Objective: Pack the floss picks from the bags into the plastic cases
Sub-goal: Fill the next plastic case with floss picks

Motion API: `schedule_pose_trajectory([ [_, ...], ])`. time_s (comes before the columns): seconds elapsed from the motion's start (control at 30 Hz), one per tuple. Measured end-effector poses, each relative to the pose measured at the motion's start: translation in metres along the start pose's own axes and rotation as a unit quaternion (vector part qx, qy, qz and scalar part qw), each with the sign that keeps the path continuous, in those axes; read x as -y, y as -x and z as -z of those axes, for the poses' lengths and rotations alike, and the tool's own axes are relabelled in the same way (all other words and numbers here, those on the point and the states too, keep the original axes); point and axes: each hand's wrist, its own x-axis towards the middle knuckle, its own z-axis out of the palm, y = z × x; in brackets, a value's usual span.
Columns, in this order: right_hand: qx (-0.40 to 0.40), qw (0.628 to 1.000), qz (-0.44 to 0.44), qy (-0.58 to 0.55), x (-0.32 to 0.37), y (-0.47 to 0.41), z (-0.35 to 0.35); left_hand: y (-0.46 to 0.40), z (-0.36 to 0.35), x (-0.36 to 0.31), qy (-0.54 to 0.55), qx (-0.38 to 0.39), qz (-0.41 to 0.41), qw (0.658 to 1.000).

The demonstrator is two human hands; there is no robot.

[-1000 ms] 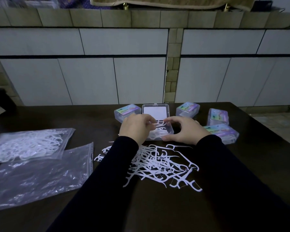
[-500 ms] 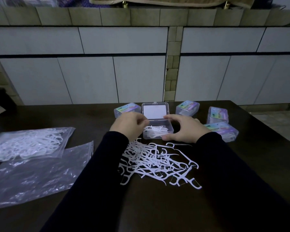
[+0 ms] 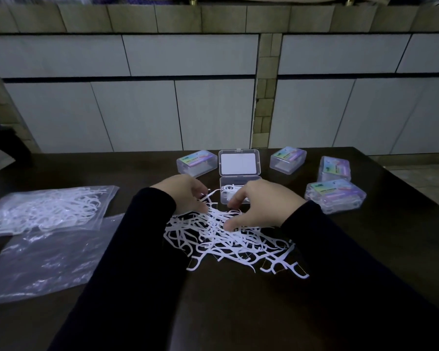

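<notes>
A: Centrally, a loose pile of floss picks (image 3: 228,239) lies on the dark table (image 3: 238,312). Where are the hands?

B: Both rest at the pile's 12 o'clock edge. The left hand (image 3: 181,195) has its fingers curled down into the picks at about 11 o'clock; whether they pinch any cannot be told. The right hand (image 3: 259,205) sits at about 1 o'clock, fingers bent, thumb and fingertips touching the picks; a firm grasp cannot be confirmed either.

A: And the open case (image 3: 239,177)?

B: Just beyond the hands at 12 o'clock, lid tipped back, a few picks in its base, partly hidden by the right hand.

A: Other cases?

B: Four closed cases with coloured labels: one (image 3: 197,162) at 11 o'clock of the open case, one (image 3: 288,160) at 1 o'clock, and two further right (image 3: 336,168) (image 3: 335,196), near one another.

A: The bags?

B: At 9 o'clock of the pile, a clear bag holding picks (image 3: 46,210), and at 8 o'clock a flattened clear bag (image 3: 46,259), its upper edge overlapped by the first.
</notes>
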Motion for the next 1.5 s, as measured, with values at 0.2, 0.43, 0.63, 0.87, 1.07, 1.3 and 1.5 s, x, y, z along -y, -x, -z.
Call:
schedule_pose_trajectory([
  [0.2, 0.018, 1.000, -0.002, -0.011, -0.001, 0.000, -0.001, -0.002, -0.002, -0.002, 0.007, -0.013, -0.006, 1.000],
  [0.43, 0.010, 0.999, -0.036, -0.004, -0.004, -0.003, -0.002, -0.002, -0.002, 0.000, 0.005, -0.009, -0.011, 1.000],
  [0.63, -0.034, 0.998, -0.048, -0.029, -0.012, -0.002, 0.006, -0.003, -0.001, 0.000, 0.010, -0.055, -0.030, 0.998],
  [0.87, -0.173, 0.978, -0.039, -0.110, -0.036, 0.002, 0.021, -0.003, 0.000, -0.001, 0.139, -0.193, -0.080, 0.968],
  [1.07, -0.265, 0.957, -0.073, -0.094, -0.049, -0.009, 0.009, -0.010, -0.008, -0.014, 0.218, -0.298, -0.098, 0.924],
  [1.3, -0.207, 0.974, -0.086, -0.004, -0.048, -0.019, -0.002, -0.019, -0.028, -0.028, 0.267, -0.339, -0.084, 0.898],
  [1.5, -0.230, 0.966, -0.095, -0.066, -0.053, -0.025, -0.007, -0.029, -0.040, -0.033, 0.297, -0.370, -0.102, 0.875],
])
